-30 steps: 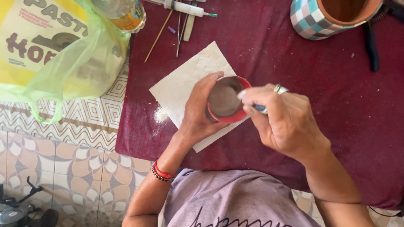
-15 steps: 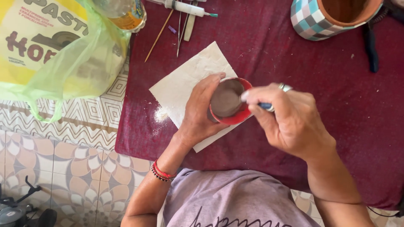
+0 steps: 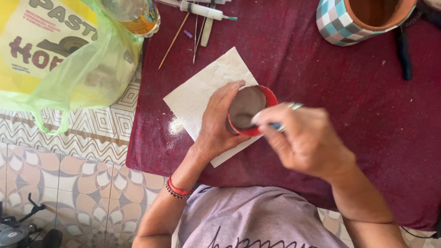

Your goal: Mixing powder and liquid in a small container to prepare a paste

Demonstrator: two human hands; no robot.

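Holding item one, a small red cup (image 3: 257, 131) with grey paste inside: your left hand (image 3: 218, 121) wraps its side wall, fingers curled round the far rim, thumb side toward you. The cup sits tilted above a sheet of white paper (image 3: 202, 94) on the bench, mouth turned toward your right hand.

Handling, as a judgement: light, rigid, thin-walled; likely slippery wherever paste smears the rim. Take it round the wall, as you do now, not by the lip.

Item two, a slim tool with a blue handle (image 3: 277, 126): your right hand (image 3: 305, 140) pinches it between thumb and fingers, its tip dipped into the paste. The hand is motion-blurred, so the tool's exact shape cannot be told. It looks light and stiff; keep your grip near the working end.

Surroundings, outward:
- A dusting of white powder (image 3: 176, 125) just beside the paper's near-left edge.
- A dark red cloth (image 3: 321, 69) covering the bench.
- Thin sticks (image 3: 173, 40) and a syringe (image 3: 206, 11) at the far edge.
- A terracotta pot with checked tile cladding (image 3: 340, 23), well apart, far right.
- A yellow bag inside green plastic (image 3: 59, 59), far left.
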